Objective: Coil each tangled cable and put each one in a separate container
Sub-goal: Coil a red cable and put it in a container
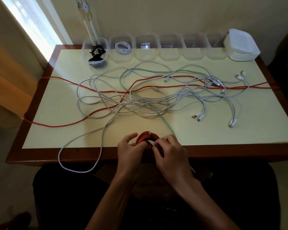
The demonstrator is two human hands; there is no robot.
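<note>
With both hands, left (131,146) and right (169,151), clamped on the red coil (144,137), slackening either grip could spring its loops loose.

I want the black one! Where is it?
The coiled black cable sits in the leftmost clear container, at the table's far edge, beside the container holding a white cable.

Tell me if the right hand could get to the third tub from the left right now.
Probably not yet: the right hand grips the red coil, and the empty tub sits beyond the cable tangle.

Clear plastic containers (146,47) stand on a wood-edged table (106,156).
</note>
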